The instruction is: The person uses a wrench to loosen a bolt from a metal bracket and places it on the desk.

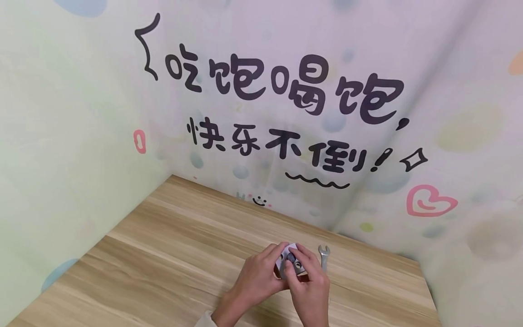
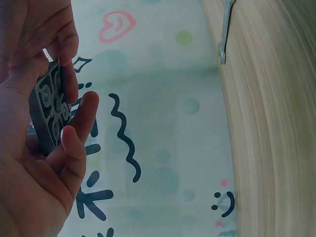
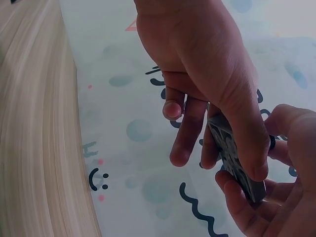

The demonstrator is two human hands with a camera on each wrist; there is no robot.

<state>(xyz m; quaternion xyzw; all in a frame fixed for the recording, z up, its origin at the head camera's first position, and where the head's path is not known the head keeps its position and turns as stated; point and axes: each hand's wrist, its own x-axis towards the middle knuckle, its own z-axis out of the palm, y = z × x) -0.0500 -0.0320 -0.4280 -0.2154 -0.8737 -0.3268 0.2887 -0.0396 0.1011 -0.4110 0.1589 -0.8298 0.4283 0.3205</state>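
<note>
Grey plastic block [image 1: 291,262] sits pinched between your left hand [image 1: 257,275] and right hand [image 1: 309,284], both clamped on it above the wooden table [image 1: 163,254]; a wrench [image 1: 324,255] lies just beside.

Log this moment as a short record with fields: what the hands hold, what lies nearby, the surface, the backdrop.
held item: small flat grey plate with round holes, details unclear
left hand: grips the plate's edge with thumb and fingers
right hand: holds the same plate from the other side
nearby: metal open-end wrench lying on the table, right of the hands, untouched
surface: wood-grain table
backdrop: pastel cloth with black lettering and a pink heart
</note>
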